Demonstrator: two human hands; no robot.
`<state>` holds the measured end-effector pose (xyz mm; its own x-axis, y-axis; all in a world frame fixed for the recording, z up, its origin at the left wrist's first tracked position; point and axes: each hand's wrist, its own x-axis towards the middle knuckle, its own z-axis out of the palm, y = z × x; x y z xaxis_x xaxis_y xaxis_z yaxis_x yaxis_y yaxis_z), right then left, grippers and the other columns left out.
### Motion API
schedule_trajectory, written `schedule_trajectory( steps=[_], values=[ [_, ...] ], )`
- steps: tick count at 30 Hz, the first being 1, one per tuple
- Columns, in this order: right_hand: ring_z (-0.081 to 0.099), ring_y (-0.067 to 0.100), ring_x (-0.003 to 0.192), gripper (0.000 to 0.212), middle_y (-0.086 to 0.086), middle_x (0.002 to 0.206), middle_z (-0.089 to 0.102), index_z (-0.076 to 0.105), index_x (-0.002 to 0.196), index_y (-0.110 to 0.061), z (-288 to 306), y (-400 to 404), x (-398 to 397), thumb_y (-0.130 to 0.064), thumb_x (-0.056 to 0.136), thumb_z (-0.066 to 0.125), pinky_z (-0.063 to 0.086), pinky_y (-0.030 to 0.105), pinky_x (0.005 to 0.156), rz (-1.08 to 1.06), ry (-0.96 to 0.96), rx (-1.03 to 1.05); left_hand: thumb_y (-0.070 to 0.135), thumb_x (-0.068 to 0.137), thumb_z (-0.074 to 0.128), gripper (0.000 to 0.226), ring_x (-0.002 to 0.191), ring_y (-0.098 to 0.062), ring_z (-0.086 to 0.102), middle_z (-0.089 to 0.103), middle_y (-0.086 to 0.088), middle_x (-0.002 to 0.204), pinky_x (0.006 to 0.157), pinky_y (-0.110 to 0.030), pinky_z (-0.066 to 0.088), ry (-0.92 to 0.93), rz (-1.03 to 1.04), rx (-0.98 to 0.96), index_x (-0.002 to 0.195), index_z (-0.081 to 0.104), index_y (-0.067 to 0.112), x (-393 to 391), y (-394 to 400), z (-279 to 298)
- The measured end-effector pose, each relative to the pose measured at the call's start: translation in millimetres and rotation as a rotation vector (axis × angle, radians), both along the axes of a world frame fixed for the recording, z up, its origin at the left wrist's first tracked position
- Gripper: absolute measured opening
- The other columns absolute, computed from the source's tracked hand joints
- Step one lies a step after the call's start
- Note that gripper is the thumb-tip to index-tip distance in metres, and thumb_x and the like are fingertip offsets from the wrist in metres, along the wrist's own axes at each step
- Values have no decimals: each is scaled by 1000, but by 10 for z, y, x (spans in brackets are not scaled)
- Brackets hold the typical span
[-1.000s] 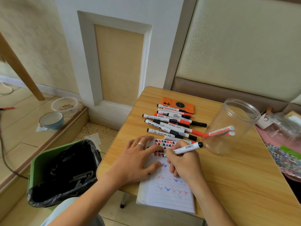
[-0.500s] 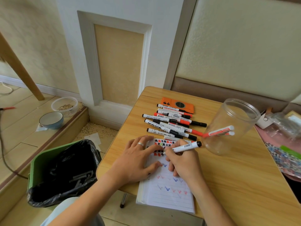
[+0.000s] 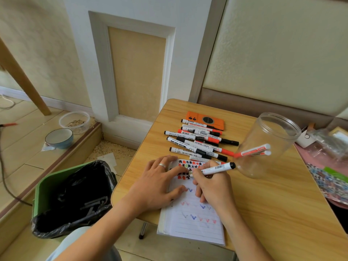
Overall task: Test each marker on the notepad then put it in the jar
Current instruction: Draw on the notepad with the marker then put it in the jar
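Now right hand [image 3: 212,187] grips marker [image 3: 216,168], tip on notepad [image 3: 195,219].

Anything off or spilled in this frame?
Yes: the clear plastic jar leans tilted on the wooden table, and grain-like bits lie scattered on the floor by the green bin. The lined notepad overhangs the table's near edge.

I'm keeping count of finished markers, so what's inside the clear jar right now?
The jar holds two red-and-white markers leaning against its wall, their white ends toward the rim. Nothing else shows through the plastic. The black-capped marker is in the right hand, outside it.
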<state>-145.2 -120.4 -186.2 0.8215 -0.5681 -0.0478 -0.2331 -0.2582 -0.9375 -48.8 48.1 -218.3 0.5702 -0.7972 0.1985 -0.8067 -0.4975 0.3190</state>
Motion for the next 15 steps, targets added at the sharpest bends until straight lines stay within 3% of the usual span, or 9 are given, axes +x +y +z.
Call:
schedule_trajectory(
  steps=[6, 15],
  values=[
    [55, 20, 39, 18, 18, 63, 68, 59, 87, -6, -11, 3, 12, -18, 96, 69, 45, 27, 40, 11, 15, 13, 68, 95, 41, 48, 149, -15, 11, 17, 6, 158, 118, -40, 17, -2, -11, -57, 139, 41, 51, -11, 4, -5],
    [55, 17, 41, 16, 18, 66, 69, 58, 88, -6, -12, 4, 1, -16, 96, 69, 42, 25, 41, 48, 24, 29, 49, 101, 39, 36, 110, -10, 34, 37, 13, 121, 96, -35, 39, 8, -9, -149, 134, 51, 45, -3, 19, 4]
  ],
)
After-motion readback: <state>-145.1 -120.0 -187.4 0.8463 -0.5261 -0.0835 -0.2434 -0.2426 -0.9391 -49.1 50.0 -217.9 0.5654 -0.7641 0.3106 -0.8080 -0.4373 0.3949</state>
